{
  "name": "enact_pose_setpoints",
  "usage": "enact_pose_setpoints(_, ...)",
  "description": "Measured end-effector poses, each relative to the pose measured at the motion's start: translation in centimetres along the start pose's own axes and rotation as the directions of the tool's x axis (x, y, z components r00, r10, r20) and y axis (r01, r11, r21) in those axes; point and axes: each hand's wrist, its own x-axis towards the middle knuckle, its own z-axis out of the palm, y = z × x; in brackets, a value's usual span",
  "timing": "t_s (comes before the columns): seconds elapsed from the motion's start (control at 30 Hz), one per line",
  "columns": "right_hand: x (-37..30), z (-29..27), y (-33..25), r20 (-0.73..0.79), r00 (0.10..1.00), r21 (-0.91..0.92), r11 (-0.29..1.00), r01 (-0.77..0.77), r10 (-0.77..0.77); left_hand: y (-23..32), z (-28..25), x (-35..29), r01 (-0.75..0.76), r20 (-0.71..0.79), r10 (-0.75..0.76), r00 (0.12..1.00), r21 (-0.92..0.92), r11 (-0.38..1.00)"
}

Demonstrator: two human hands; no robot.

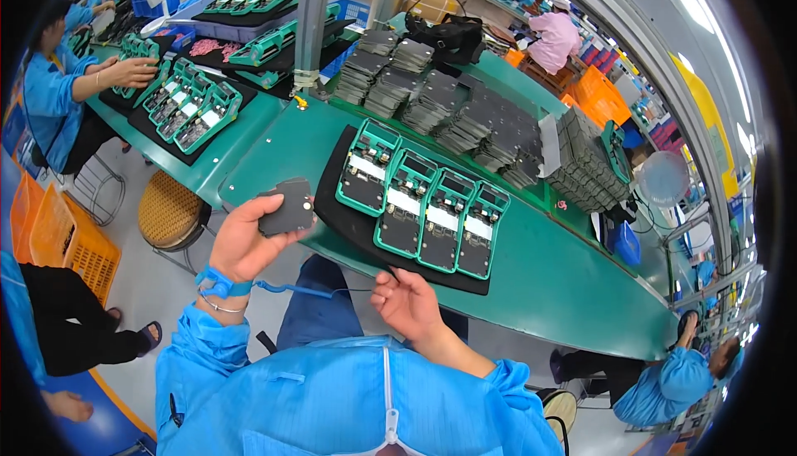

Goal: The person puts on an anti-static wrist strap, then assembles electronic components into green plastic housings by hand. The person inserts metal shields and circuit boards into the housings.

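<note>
Green worktop curves through a busy workshop, and at its near edge a person's left hand pinches a dark plate, thumb on top; whether several are stacked together I cannot tell. From the blue strap on that wrist, a cord runs right, across the lap. The right hand sits just beside the near edge of a black mat, fingers loosely curled, nothing visible in them. On the mat lie four green-framed units side by side; beyond, stacks of similar plates crowd together. As I judge it, a slack pinch could drop the plate off the worktop's edge, the cord could snag a unit, and a knock could topple those uneven stacks.
</note>
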Motion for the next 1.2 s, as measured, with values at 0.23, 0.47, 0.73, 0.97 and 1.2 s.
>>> enact_pose_setpoints(0.23,-3.3,-1.1,-3.4,-0.128,0.969,0.098,0.970,0.223,-0.210,0.7,-0.1,0.8,-0.019,-0.008,0.019,1.000,-0.030,0.999)
enact_pose_setpoints(0.47,-4.0,-0.6,-5.3,-0.067,0.971,-0.054,0.973,0.226,-0.229,1.3,-0.1,1.2,0.009,0.023,-0.009,1.000,-0.013,1.000)
enact_pose_setpoints(0.73,-4.1,-3.0,-5.8,-0.002,0.988,-0.098,0.983,0.155,-0.156,0.2,-1.1,1.0,0.026,-0.104,-0.021,0.994,0.048,0.999)
enact_pose_setpoints(0.97,-13.1,-5.2,-6.9,-0.270,0.902,-0.179,0.938,0.295,-0.335,-7.5,0.4,-0.4,0.238,-0.067,-0.229,0.971,0.178,0.955)
enact_pose_setpoints(1.2,-23.2,-10.1,-11.1,-0.416,0.689,-0.165,0.794,0.585,-0.594,-15.7,6.0,2.5,0.482,0.089,-0.512,0.854,0.236,0.844)
